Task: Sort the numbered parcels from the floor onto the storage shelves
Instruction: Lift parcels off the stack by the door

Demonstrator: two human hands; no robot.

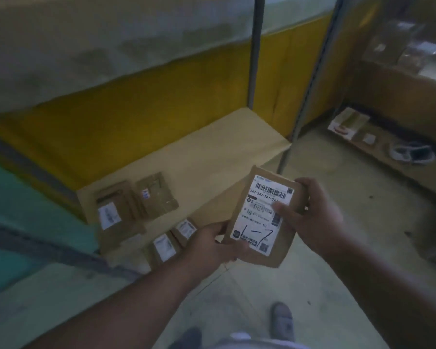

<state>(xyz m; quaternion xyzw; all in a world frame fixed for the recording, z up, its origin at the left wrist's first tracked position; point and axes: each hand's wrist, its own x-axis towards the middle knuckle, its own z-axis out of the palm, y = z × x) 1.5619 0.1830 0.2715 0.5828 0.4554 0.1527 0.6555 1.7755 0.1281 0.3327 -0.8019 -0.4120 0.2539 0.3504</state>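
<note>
1. Head view, nearest first: both forearms reach forward, and a brown parcel (263, 217) is held between the two hands above the floor, in front of the low shelf.
2. Left hand (212, 244) grips the parcel's lower left corner, fingers curled under it, thumb on the edge.
3. Right hand (317, 215) holds the upper right edge; its thumb lies across the white label (262, 214), the other fingers wrap behind the far side.
4. Handwritten mark on the label, just below the right thumb, looks like "1-7". The printed text is partly covered by that thumb.
5. Beyond the left fingers, the shelf board (204, 152) carries two brown parcels (136, 197) side by side. Two smaller labelled parcels (173, 238) lie just beside the left knuckles; whether they rest on the shelf's front edge or on the floor, cannot tell.
6. Past the right fingers, well apart, a second low shelf (393, 157) holds flat packets and a shoe.
7. Judgement: the step in hand is reading the number before placing. To do it well, keep the label face up, shift the right thumb clear of the print, match the number to its slot, then lay the parcel flat beside those already shelved, label visible.
8. Frame is dim and slightly blurred; small print is not readable.
</note>
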